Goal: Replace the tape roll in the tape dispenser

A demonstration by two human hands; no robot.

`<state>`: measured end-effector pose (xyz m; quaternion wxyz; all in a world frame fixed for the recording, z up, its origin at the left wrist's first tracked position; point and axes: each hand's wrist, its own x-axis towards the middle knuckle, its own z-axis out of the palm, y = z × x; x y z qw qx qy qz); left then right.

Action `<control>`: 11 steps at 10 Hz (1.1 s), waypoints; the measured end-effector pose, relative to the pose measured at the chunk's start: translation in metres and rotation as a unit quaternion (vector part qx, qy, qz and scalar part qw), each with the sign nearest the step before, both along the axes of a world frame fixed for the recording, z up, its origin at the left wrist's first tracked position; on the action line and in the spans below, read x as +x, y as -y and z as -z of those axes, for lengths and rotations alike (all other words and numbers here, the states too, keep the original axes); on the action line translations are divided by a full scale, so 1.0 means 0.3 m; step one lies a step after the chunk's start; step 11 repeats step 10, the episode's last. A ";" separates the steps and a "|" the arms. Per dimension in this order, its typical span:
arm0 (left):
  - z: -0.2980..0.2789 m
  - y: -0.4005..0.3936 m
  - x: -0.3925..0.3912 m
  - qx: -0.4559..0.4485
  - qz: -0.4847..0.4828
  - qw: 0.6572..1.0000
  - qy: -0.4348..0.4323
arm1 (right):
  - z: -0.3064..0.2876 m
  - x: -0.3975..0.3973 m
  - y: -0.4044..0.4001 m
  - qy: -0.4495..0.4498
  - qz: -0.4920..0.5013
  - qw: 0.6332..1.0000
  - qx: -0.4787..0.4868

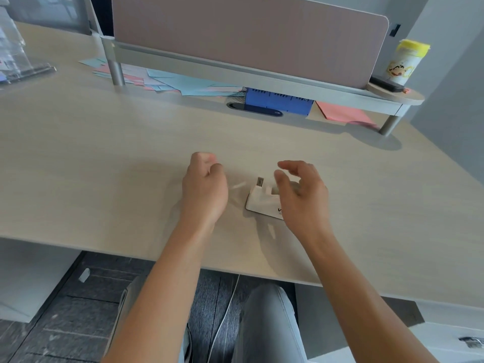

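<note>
You sit at a wide pale desk (104,153). Near its front edge stands the white tape dispenser (262,203), cutter end toward your left. Your right hand (301,197) hovers over its rear part with fingers spread, gripping nothing. Your left hand (204,189) is loosely curled just beside it; whether it pinches the pale blurred strip (237,186) I cannot tell. No tape roll is visible, so the progress of the task is unclear.

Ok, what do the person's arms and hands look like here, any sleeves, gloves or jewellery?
Both arms are bare to the frame's edge, with no sleeves in view. The left hand and right hand wear no gloves, and no rings, watch or markings show.
</note>
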<state>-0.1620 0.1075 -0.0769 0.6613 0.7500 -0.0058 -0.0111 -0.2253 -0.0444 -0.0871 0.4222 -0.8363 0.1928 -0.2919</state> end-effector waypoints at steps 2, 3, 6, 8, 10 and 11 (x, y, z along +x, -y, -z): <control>0.050 0.023 -0.128 0.164 0.091 0.966 0.178 | 0.041 -0.151 0.010 0.017 0.084 0.996 -0.003; 0.077 0.046 -0.140 0.195 0.132 0.960 0.153 | 0.065 -0.205 0.007 -0.034 0.100 0.994 0.020; 0.118 0.064 -0.138 0.234 0.117 0.947 0.184 | 0.084 -0.203 -0.028 -0.067 0.063 0.996 0.012; 0.141 0.070 -0.147 0.267 0.114 0.935 0.206 | 0.093 -0.213 -0.024 -0.062 0.053 0.997 -0.005; 0.158 0.053 -0.172 0.356 0.113 0.895 0.243 | 0.057 -0.268 0.011 0.031 0.057 0.993 0.100; 0.158 0.053 -0.172 0.356 0.113 0.895 0.243 | 0.057 -0.268 0.011 0.031 0.057 0.993 0.100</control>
